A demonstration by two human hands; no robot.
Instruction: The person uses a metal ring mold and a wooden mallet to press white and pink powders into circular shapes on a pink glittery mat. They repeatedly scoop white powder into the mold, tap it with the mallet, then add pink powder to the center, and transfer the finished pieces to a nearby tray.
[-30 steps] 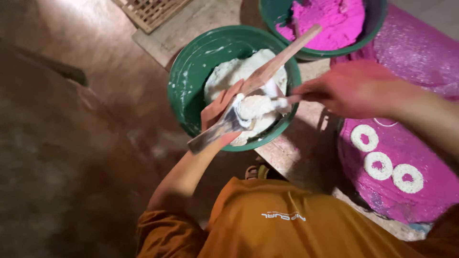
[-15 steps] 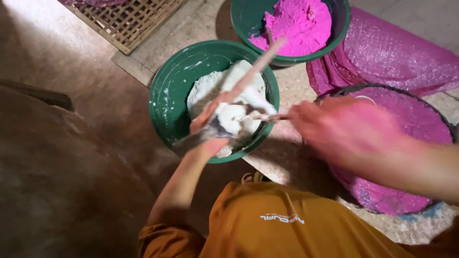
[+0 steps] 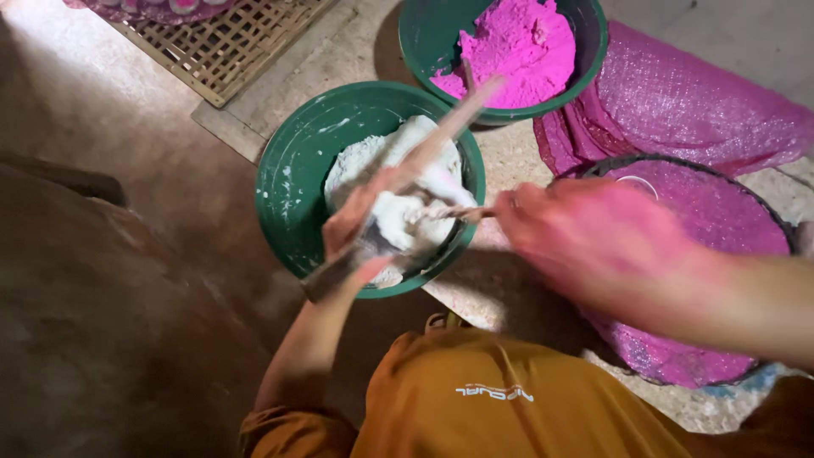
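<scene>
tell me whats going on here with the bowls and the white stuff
A person in an orange shirt works over a green bowl of white paste. The left hand holds a lump of paste and a long wooden stick; the right hand, stained pink, pulls a thin strand from it. A second bowl of pink powder sits behind.

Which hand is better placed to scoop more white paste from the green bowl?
Probably the left hand: it already grips the long wooden stick over the white paste. The right hand sits beside the green plastic bowl.
</scene>
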